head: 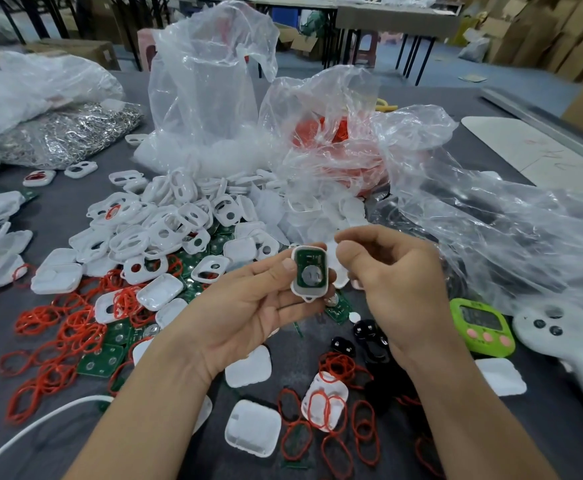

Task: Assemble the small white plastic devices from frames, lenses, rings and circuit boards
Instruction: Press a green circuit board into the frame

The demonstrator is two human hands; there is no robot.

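Hands are shown from above, raised over the middle of a grey surface (61, 216) strewn with parts. The left hand (248, 306) is turned palm up, and a small white device (310, 273) is gripped upright between its thumb and fingers (293, 305). Inside the device's white frame a green circuit board with a round silver cell is exposed, facing the camera; a small loop is seen at the device's lower end. The right hand (397, 282) is held just beside the device, on its right; its fingers are curled inward, with the thumb tip brought close to the forefinger; whether anything small is pinched there cannot be told.

Beyond the hands, toward the far edge, a heap of white frames (165, 223) is piled; behind it clear plastic bags (210, 81) are slumped open, and one bag of red rings (338, 147) is seen to their right. A bag of metal rings (68, 136) is set near the far left corner. Loose red rings (75, 323) are scattered toward the left edge and the near edge, with green circuit boards (101, 362) mixed among them. White covers (252, 433) are laid flat near the near edge, between the forearms. Black parts (369, 336) are partly hidden under the right hand. Toward the right edge a green timer (482, 325) is placed just beside a white controller (560, 341); a white cable (30, 431) is trailed across the near left corner.
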